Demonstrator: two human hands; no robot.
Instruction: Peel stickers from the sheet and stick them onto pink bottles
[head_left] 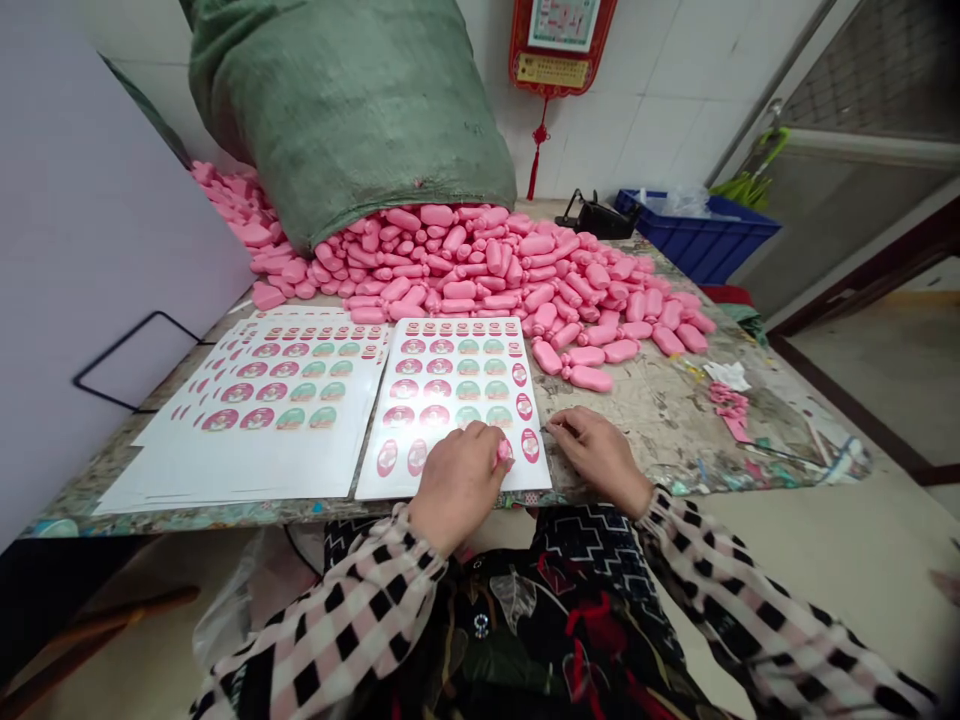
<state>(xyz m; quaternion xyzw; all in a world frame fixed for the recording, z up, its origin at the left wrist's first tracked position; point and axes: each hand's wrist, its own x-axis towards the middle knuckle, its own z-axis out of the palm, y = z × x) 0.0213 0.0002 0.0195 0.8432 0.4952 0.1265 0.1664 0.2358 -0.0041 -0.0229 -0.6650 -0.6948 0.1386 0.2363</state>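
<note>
Low center, the left hand [459,482] grips a pink piece [504,452] over the sticker sheet [450,400], the right hand [598,452] pinches at its edge; most stickers and the pile [525,280] remain.

Resting left hand [457,485] on sticker sheet [450,400], clutching a small pink piece [504,454]; pinching at the sheet's right edge with right hand [596,455]. Lying beyond: pink pieces heap [525,280], spilling from green sack [352,100] across worn table [660,410].

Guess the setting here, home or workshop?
Likely a small hand-labelling workshop: a heap of pink plastic pieces spilling from a green woven sack, sticker sheets on a worn, paint-stained table, and a blue crate behind.
</note>
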